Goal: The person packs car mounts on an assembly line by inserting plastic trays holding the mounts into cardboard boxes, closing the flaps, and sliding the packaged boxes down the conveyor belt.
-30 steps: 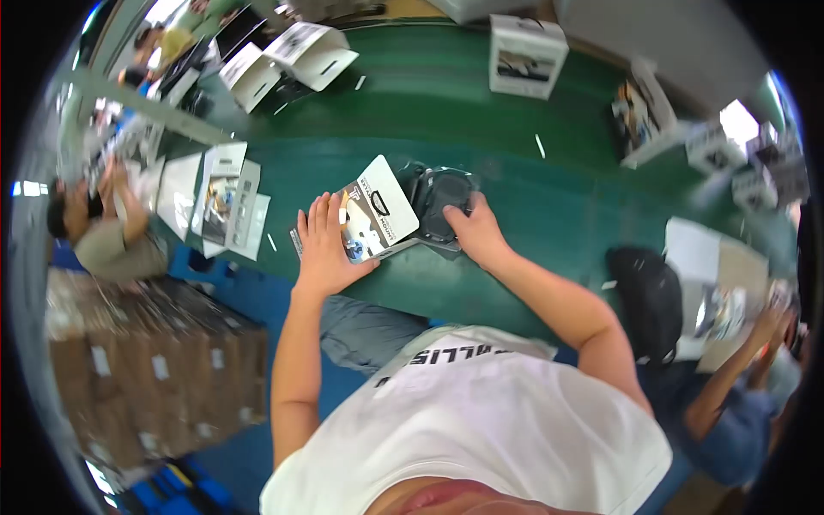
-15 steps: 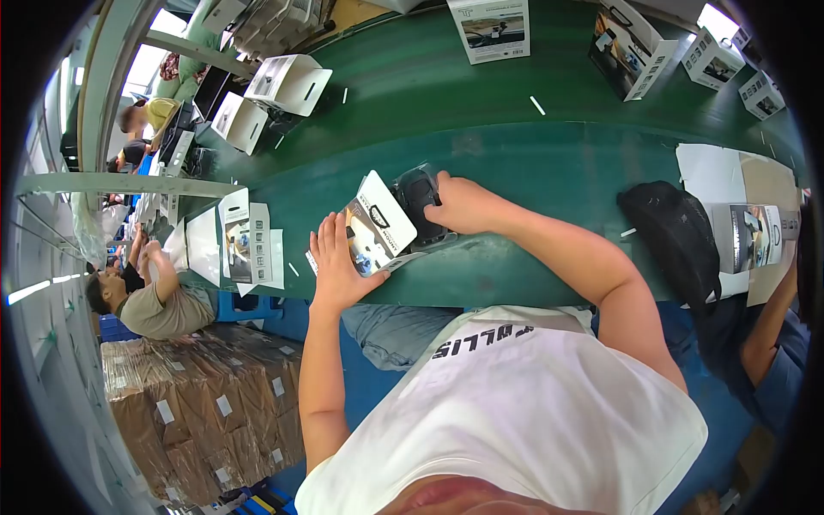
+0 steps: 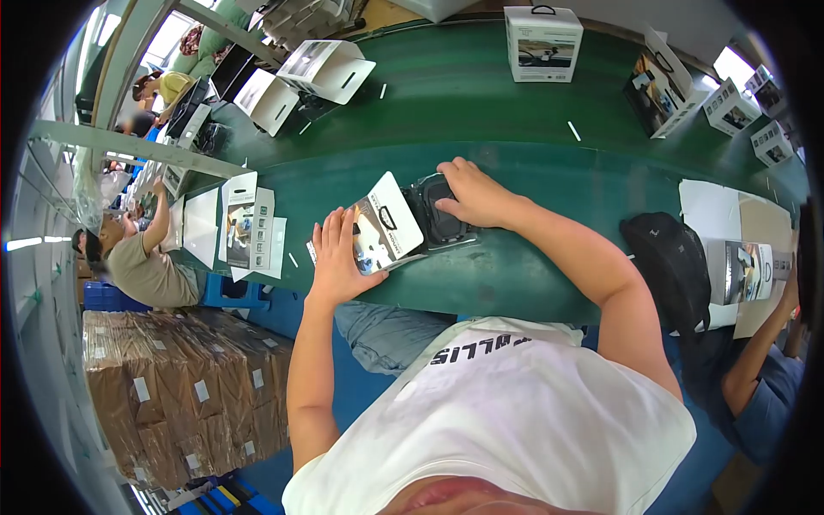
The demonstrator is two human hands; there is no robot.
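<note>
A printed white retail box (image 3: 382,230) lies tilted on the green bench. My left hand (image 3: 337,264) grips its left side, fingers over the top and thumb along the lower edge. Out of the box's right end sticks a clear plastic tray (image 3: 464,239) holding a black plastic part (image 3: 444,213). My right hand (image 3: 481,197) is closed on the tray's far right side, thumb on the black part and fingers at the upper edge. The tray's inner end is hidden by the box.
Open boxes (image 3: 330,73) stand at the back left, and a closed box with a handle (image 3: 544,51) stands behind. A flattened carton (image 3: 249,227) lies left. On the right are a black cap (image 3: 665,266) and a co-worker's arm (image 3: 760,339). Wrapped cartons (image 3: 184,395) are stacked lower left.
The black part and its tray show further out of the box's right end, and my right hand has moved right with them. My left hand stays on the box. The view has shifted slightly.
</note>
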